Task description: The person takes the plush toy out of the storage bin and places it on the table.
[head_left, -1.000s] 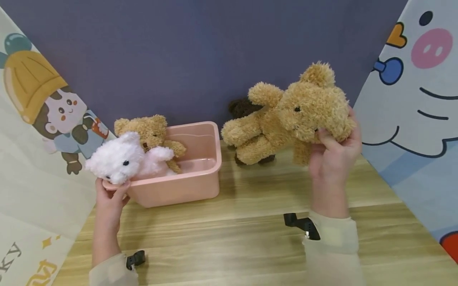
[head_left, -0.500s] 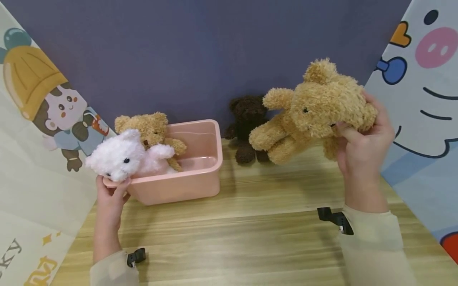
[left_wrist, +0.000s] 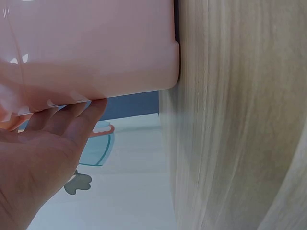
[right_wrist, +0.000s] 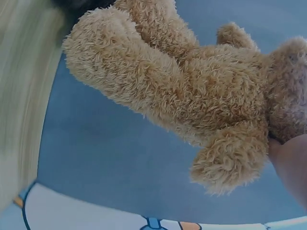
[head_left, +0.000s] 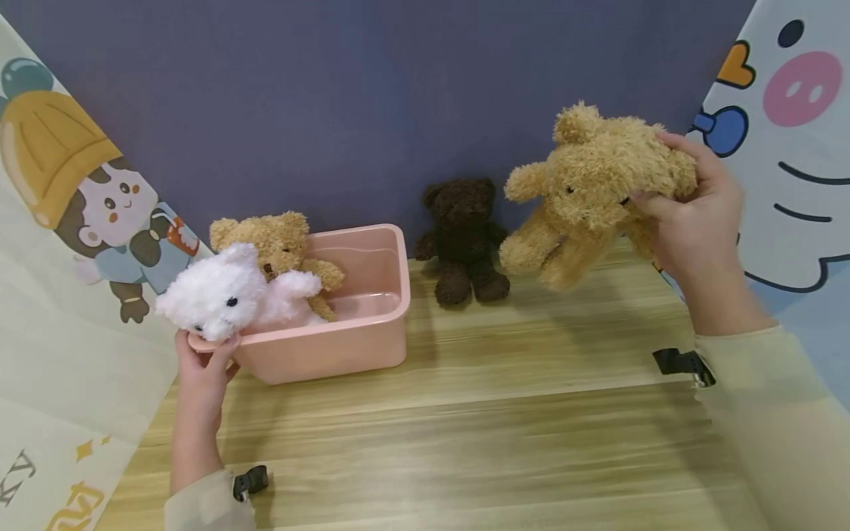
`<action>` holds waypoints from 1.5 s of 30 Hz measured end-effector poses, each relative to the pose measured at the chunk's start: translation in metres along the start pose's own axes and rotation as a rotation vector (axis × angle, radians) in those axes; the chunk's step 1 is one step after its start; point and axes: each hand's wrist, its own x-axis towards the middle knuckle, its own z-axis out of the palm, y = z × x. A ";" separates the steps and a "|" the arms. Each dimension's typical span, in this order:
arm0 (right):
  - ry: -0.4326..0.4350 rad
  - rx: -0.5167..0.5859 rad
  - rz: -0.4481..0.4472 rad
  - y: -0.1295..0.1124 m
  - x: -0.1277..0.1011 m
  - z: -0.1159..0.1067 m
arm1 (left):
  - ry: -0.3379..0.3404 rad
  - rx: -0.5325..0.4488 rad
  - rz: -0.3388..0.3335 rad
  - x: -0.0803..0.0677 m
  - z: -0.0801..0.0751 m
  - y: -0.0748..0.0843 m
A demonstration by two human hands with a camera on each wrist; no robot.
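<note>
Aloft, the right hand (head_left: pixel 697 214) grips the tan teddy bear (head_left: pixel 598 184).

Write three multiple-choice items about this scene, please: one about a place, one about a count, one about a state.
1. Where does the dark brown bear sit?
A. inside the pink bin
B. on the table, against the back wall, right of the pink bin
C. in the left hand

2. How many plush toys are in the pink bin?
A. none
B. two
C. four

3. In what state is the tan bear on the right?
A. held in the air by the right hand
B. lying flat on the table
C. sitting in the bin

Answers:
1 B: it sits on the wooden table beside the bin.
2 B: a white plush and a small tan bear are in it.
3 A: the right hand grips its head, and its legs hang clear of the table; the left hand holds the bin's rim.
</note>
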 end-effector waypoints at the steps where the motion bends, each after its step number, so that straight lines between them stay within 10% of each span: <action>1: -0.016 -0.071 0.021 0.000 0.005 -0.002 | 0.001 0.001 0.000 0.000 0.000 0.000; 8: -0.218 -0.592 0.119 0.009 0.030 -0.016 | 0.001 0.013 -0.013 0.000 -0.002 -0.001; 18: -0.379 -0.786 0.162 0.031 0.056 -0.037 | -0.013 0.030 -0.005 0.004 0.000 -0.002; 45: -0.550 -0.813 0.367 0.080 0.083 -0.061 | 0.005 0.018 0.016 -0.004 0.004 0.002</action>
